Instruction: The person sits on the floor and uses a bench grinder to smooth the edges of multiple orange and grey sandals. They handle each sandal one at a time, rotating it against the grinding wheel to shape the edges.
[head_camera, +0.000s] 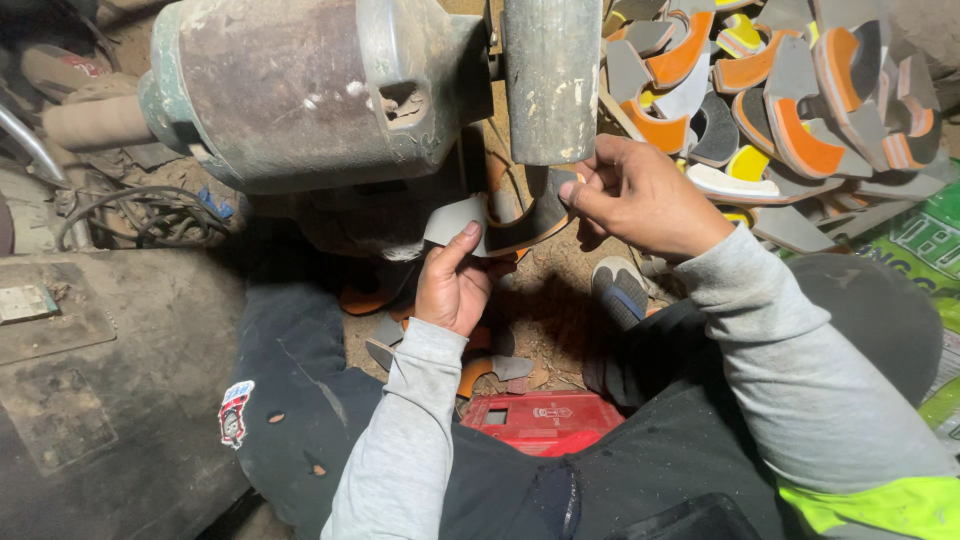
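My left hand (452, 283) and my right hand (640, 195) together hold a curved grey shoe sole piece with an orange edge (500, 222). The piece is pressed up against the underside of a grey grinding wheel (551, 80). That wheel sits on the shaft of a dusty metal motor (300, 90). My left thumb lies on the sole's left end, and my right fingers pinch its right end just under the wheel.
A heap of several grey, orange and yellow sole pieces (790, 100) lies at the upper right. A red box (545, 420) sits between my knees. More offcuts (480, 365) litter the dirt floor. Cables (140, 215) and a dark metal slab (90, 370) are at left.
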